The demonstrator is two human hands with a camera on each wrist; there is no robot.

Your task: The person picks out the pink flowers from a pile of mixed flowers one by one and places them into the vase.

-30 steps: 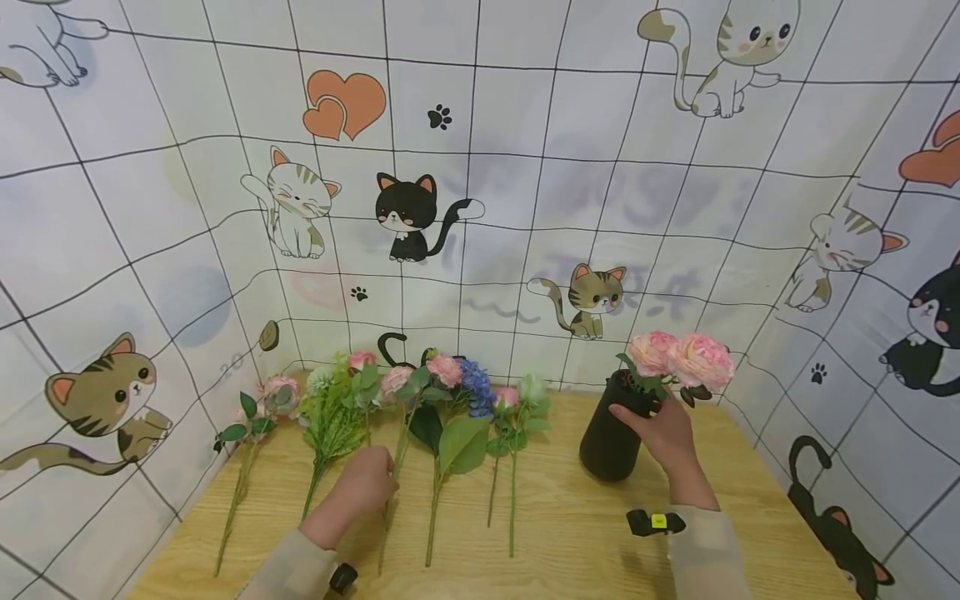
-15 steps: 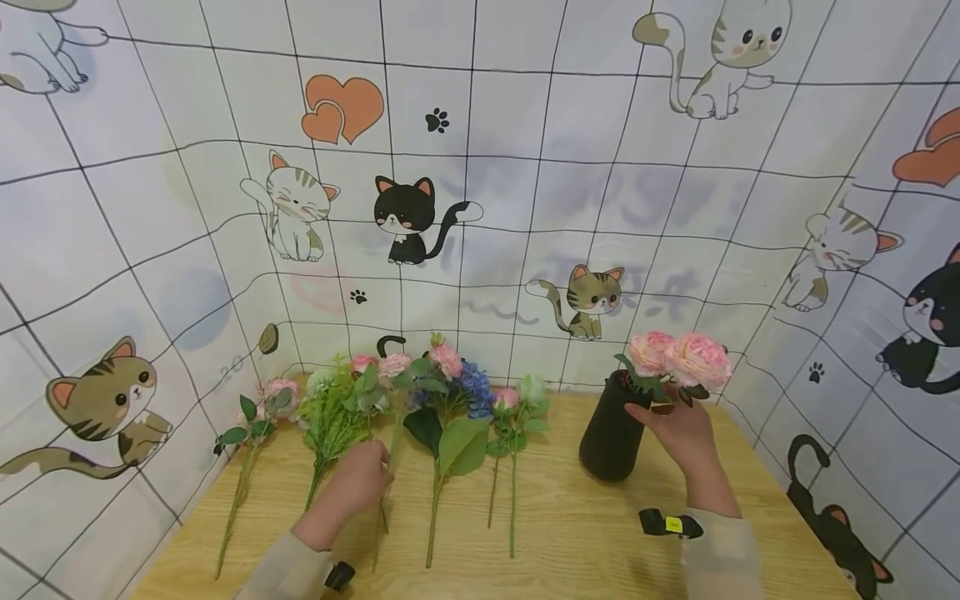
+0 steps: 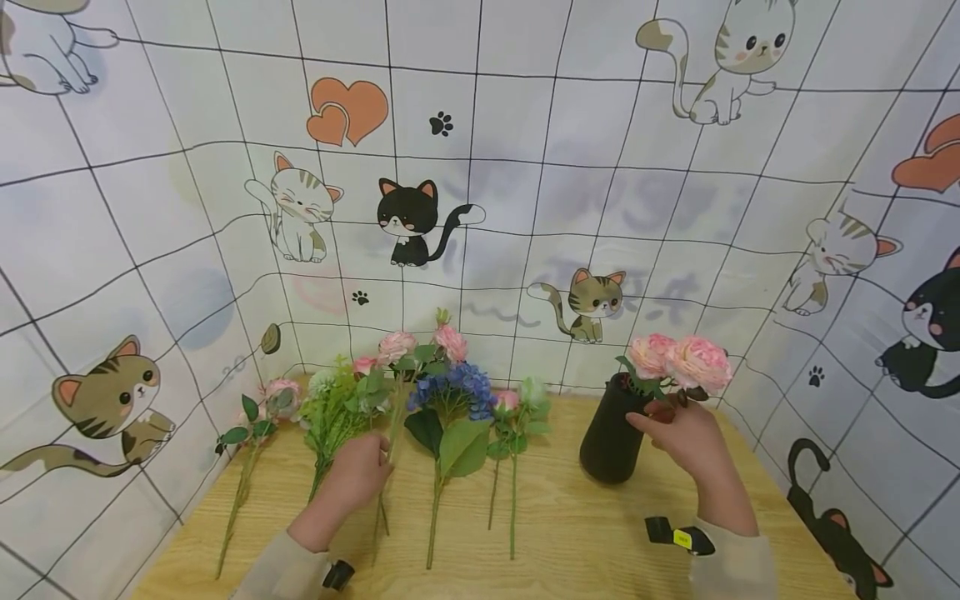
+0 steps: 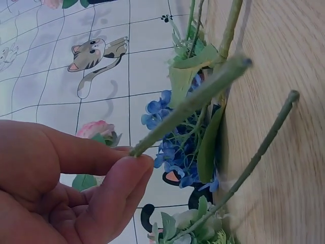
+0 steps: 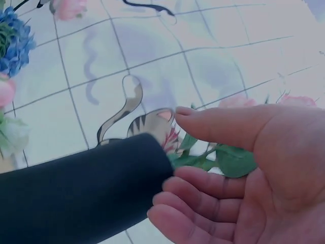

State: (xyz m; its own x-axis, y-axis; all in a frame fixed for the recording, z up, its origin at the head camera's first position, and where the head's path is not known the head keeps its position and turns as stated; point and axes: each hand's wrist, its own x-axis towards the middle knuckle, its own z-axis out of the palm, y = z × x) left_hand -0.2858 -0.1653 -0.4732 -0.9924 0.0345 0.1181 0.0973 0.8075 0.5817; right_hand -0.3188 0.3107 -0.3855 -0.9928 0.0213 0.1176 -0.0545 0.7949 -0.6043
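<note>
My left hand [image 3: 352,473] pinches a green flower stem [image 4: 188,108] between thumb and fingertips, as the left wrist view shows. Its pink blooms [image 3: 396,347] rise toward the wall, above the blue hydrangea [image 3: 457,390]. On the right stands a black vase [image 3: 609,442] with pink peonies [image 3: 699,365] sticking out of its mouth. Beside that mouth is my right hand [image 3: 693,446], its thumb apart from loosely bent fingers. In the right wrist view, fingertips [image 5: 167,203] lie right by the vase's rim, with green leaves [image 5: 233,160] behind the hand.
Several artificial stems lie in a row on the wooden table [image 3: 570,533]: a pink rose stem [image 3: 243,492] at far left, leafy greenery [image 3: 330,425], and a pink and white pair [image 3: 517,417] near the middle. A cat-printed cloth wall [image 3: 495,192] encloses the table.
The pink blooms in my left hand have lifted upward off the row, uncovering more of the blue hydrangea. My right hand has eased back and right from the vase, its fingers loosening.
</note>
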